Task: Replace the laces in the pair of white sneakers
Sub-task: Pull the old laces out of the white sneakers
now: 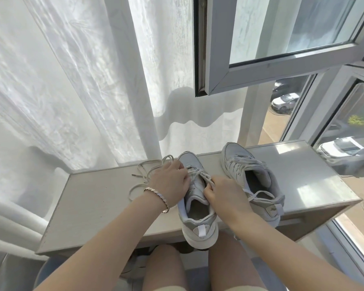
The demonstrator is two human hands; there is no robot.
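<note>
Two white sneakers stand on a pale table (97, 198). The near sneaker (198, 219) sits at the middle with its heel over the front edge, partly laced. My left hand (169, 180), with a bracelet on the wrist, rests on the sneaker's left side by the eyelets. My right hand (223, 193) pinches the white lace (202, 174) above the tongue. A loose lace (145, 173) lies curled on the table left of the shoe. The second sneaker (250, 175) stands to the right, still laced.
White curtains (76, 91) hang behind the table at left and centre. An open window sash (271, 66) juts in at upper right, above the table's far edge. My knees show below the table front.
</note>
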